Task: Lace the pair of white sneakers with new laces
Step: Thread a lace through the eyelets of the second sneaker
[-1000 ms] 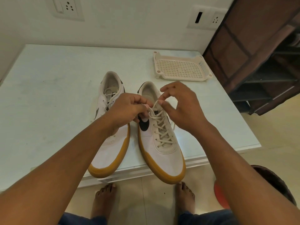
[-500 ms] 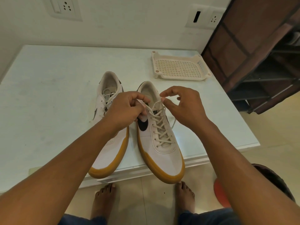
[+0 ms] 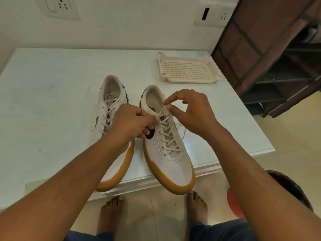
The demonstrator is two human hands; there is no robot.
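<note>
Two white sneakers with gum-yellow soles stand side by side on the white table (image 3: 52,94), toes toward me and hanging over its near edge. The right sneaker (image 3: 171,153) carries a cream lace (image 3: 169,136) crossed up to the top eyelets. My left hand (image 3: 132,123) pinches one lace end at the sneaker's left top eyelet. My right hand (image 3: 189,112) pinches the other end between thumb and forefinger just above the tongue. A loose loop of lace trails down the shoe's right side. The left sneaker (image 3: 111,105) is laced too, its middle hidden under my left forearm.
A cream perforated plastic tray (image 3: 188,69) lies at the table's back right corner. A dark brown fabric shelf rack (image 3: 278,54) stands to the right of the table. My bare feet (image 3: 111,213) are on the tiled floor below the table edge, with a red-and-dark round object (image 3: 234,202) beside them.
My right hand has shifted slightly up and right, drawing its lace end tauter. My left hand keeps its pinch at the top eyelet. The sneakers have not moved.
</note>
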